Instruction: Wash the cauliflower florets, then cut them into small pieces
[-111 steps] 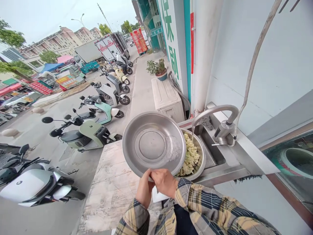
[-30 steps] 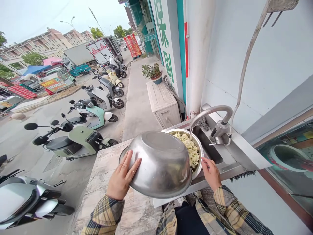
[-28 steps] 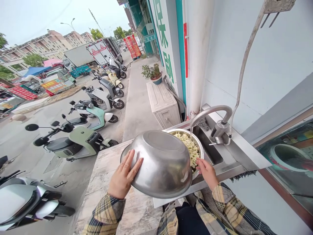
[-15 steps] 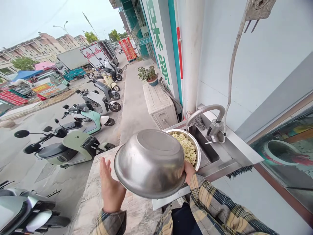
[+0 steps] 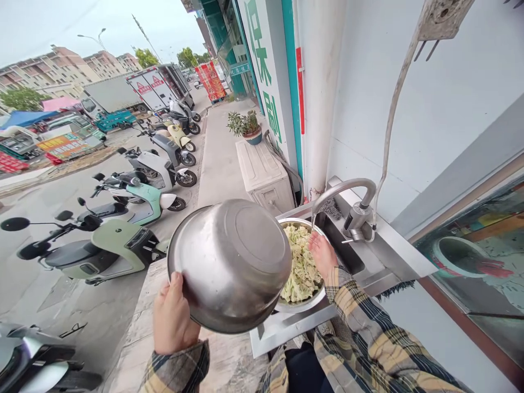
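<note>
Left hand (image 5: 175,316) alone grips the round silver metal basin (image 5: 235,262) mid-frame; one-sided support might tip it; right hand (image 5: 322,254) empty.

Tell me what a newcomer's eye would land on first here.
Probably the big steel bowl mid-picture, underside showing, gripped by the left hand. Just right of it, a second bowl of what looks like cauliflower sits under the running tap, the right hand by the water.
</note>
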